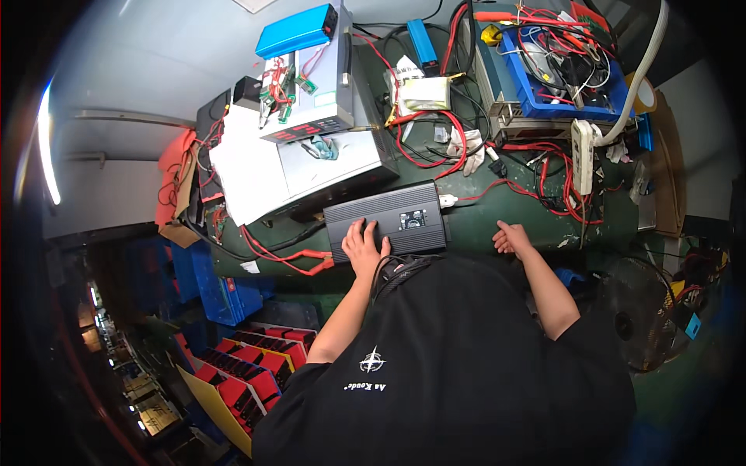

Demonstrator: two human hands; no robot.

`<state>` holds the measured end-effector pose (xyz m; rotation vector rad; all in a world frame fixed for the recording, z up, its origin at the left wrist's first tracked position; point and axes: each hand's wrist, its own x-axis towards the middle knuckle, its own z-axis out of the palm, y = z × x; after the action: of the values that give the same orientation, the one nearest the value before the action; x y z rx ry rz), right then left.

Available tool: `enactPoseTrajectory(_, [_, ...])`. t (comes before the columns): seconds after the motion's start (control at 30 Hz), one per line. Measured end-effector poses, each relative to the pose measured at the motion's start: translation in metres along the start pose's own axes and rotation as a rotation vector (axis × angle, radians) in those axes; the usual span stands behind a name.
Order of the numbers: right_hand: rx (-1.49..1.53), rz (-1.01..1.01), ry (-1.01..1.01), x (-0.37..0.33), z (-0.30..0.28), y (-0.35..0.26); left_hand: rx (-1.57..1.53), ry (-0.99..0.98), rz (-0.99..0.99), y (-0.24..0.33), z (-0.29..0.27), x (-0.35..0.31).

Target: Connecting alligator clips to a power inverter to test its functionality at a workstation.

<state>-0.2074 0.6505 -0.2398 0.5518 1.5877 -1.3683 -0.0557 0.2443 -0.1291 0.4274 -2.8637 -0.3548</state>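
A black ribbed metal box [347,223], like a power inverter, lies on the green bench close in front of me; a small dark panel [413,220] is set in its top. My left hand [362,247] rests on the box's near left part, fingers apart and bent a little. Red clips [316,264] on cables meet its left end. A white plug [448,200] with a red wire is at its right end. Over the bench to the right of the box, my right hand [510,239] is loosely closed, with nothing visible in it.
Stacked grey instruments [311,116] carry a blue box [296,31] and wired circuit boards at the back left. A blue bin [536,97] full of cables stands back right. A white power strip [582,158] is below it. Tangled red leads [544,198] cover the bench's right side.
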Motion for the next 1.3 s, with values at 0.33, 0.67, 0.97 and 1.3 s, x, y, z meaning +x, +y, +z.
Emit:
enactPoseTrajectory(0.33, [-0.019,0.0,-0.023,-0.0044,0.0051,-0.0085,-0.011,0.035,-0.001,-0.005,0.0014,0.0024])
enactPoseTrajectory(0.67, [-0.017,0.004,-0.022,-0.0049,0.0048,-0.0067,-0.006,0.057,0.01,-0.003,0.0018,0.0014])
enactPoseTrajectory(0.97, [-0.027,-0.017,-0.014,-0.007,0.0055,-0.0066,0.018,0.089,0.027,-0.0042,0.0043,0.0003])
enactPoseTrajectory(1.3, [-0.027,-0.023,-0.016,-0.0071,0.0066,-0.008,-0.017,0.05,0.012,-0.003,0.0019,0.0013])
